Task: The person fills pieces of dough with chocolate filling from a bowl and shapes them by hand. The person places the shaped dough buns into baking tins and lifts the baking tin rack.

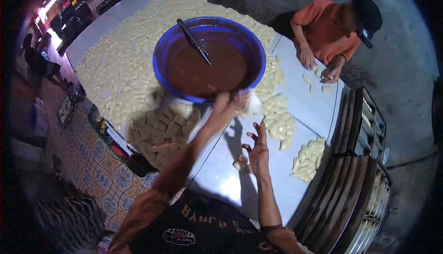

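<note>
On the far left I see the pale dough pieces [124, 69] spread thick over the white desk [221, 175], ringing the blue basin [208, 58] of brown filling with a spoon [194, 42] leaning in it. My left hand [229, 102] reaches to the basin's near rim – blurred, so I cannot tell its grip. A small dough lump [240, 162] lies just beside my right hand [258, 152], fingers spread, open. Further right, a small heap of pieces [308, 159], then another person's hands [318, 67] on the desk – beside wooden trays [350, 162]
</note>
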Demonstrator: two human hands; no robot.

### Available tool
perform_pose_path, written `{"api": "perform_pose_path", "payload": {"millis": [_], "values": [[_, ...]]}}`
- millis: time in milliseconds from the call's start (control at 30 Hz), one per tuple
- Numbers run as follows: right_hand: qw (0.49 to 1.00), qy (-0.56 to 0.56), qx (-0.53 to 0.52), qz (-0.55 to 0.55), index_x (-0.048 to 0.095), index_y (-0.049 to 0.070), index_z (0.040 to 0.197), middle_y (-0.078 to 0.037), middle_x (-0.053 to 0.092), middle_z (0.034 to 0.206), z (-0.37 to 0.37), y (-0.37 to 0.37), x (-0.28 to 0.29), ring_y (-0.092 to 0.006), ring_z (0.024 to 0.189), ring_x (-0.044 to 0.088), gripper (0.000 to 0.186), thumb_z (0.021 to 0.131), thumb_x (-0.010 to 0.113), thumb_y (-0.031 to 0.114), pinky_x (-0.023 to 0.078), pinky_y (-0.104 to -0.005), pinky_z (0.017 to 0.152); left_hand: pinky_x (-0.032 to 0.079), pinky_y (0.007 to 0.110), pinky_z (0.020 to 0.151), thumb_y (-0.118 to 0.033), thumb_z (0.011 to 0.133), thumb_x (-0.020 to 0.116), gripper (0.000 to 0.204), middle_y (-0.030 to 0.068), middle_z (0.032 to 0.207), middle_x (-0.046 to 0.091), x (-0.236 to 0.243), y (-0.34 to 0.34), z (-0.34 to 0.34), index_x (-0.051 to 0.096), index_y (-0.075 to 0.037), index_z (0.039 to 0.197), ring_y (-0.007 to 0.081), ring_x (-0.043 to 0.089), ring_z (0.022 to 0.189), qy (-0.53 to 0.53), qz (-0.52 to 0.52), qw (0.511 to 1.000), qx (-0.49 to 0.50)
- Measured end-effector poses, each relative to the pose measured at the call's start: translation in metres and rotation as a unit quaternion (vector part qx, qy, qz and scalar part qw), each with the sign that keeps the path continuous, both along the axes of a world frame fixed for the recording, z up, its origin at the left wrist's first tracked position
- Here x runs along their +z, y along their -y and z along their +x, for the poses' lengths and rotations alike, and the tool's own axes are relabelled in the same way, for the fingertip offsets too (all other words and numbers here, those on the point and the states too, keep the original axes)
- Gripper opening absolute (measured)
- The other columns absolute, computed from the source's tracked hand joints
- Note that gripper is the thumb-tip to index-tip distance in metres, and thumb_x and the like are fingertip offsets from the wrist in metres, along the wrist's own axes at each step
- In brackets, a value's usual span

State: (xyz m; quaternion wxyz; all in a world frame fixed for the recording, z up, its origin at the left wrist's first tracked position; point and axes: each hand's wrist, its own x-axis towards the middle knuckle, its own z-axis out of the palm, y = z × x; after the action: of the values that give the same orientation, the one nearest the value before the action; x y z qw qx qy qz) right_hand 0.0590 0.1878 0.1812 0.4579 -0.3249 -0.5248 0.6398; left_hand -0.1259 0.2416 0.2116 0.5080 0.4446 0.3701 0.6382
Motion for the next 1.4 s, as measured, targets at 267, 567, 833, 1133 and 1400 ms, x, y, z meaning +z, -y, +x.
{"api": "perform_pose_path", "payload": {"millis": [267, 567, 833, 1133, 1400], "values": [[0.994, -0.034, -0.033, -0.096, 0.016, 0.006, 0.150, -0.009, 0.032, 0.144, 0.002, 0.005, -0.009, -0.0183, 0.112, 0.045, 0.103, 0.079, 0.061, 0.066, 0.047, -0.0316, 0.083, 0.029, 0.048, 0.108, -0.069, 0.092, 0.017, 0.088, 0.0282, 0.131, 0.049, -0.004, -0.112, -0.082, 0.042, 0.004, 0.135, 0.0442, 0.042, 0.126, -0.458, -0.306, 0.822, -0.147], [0.938, -0.203, -0.015, -0.281, 0.030, -0.002, 0.142, -0.012, 0.052, 0.128, -0.019, -0.007, -0.010, -0.0152, 0.103, 0.057, 0.049, 0.097, 0.047, 0.005, 0.051, -0.0228, 0.082, 0.046, 0.042, 0.086, -0.062, 0.096, 0.026, 0.078, 0.0213, 0.100, 0.065, 0.022, 0.014, -0.005, 0.064, 0.005, 0.107, 0.0339, 0.062, 0.093, -0.326, -0.141, 0.932, 0.075], [0.957, 0.043, -0.138, -0.253, 0.063, 0.000, 0.110, -0.007, 0.059, 0.089, -0.008, 0.040, -0.004, -0.0161, 0.077, 0.057, 0.020, 0.092, 0.055, 0.006, 0.049, -0.0255, 0.074, 0.047, 0.024, 0.066, -0.014, 0.092, 0.055, 0.028, 0.0063, 0.094, 0.061, -0.002, 0.108, 0.040, 0.061, 0.004, 0.112, 0.0093, 0.056, 0.078, 0.048, -0.266, 0.963, 0.021], [0.978, 0.082, -0.159, 0.108, 0.064, -0.003, 0.096, -0.014, 0.054, 0.113, 0.027, 0.069, 0.015, -0.0202, 0.101, 0.056, 0.016, 0.081, 0.069, 0.000, 0.046, -0.0317, 0.087, 0.055, 0.025, 0.077, -0.004, 0.090, 0.060, 0.023, 0.0118, 0.099, 0.061, -0.002, 0.147, 0.044, 0.062, 0.009, 0.109, 0.0165, 0.064, 0.094, -0.176, -0.116, 0.973, -0.096], [0.973, 0.196, -0.097, 0.072, 0.071, 0.000, 0.100, -0.012, 0.068, 0.097, 0.043, 0.096, 0.014, -0.0163, 0.088, 0.063, 0.018, 0.091, 0.060, 0.013, 0.049, -0.0287, 0.077, 0.051, 0.023, 0.069, -0.008, 0.088, 0.066, 0.029, 0.0033, 0.090, 0.059, -0.024, 0.159, 0.066, 0.049, 0.002, 0.110, 0.0106, 0.060, 0.081, 0.014, -0.217, 0.969, -0.112]]}}
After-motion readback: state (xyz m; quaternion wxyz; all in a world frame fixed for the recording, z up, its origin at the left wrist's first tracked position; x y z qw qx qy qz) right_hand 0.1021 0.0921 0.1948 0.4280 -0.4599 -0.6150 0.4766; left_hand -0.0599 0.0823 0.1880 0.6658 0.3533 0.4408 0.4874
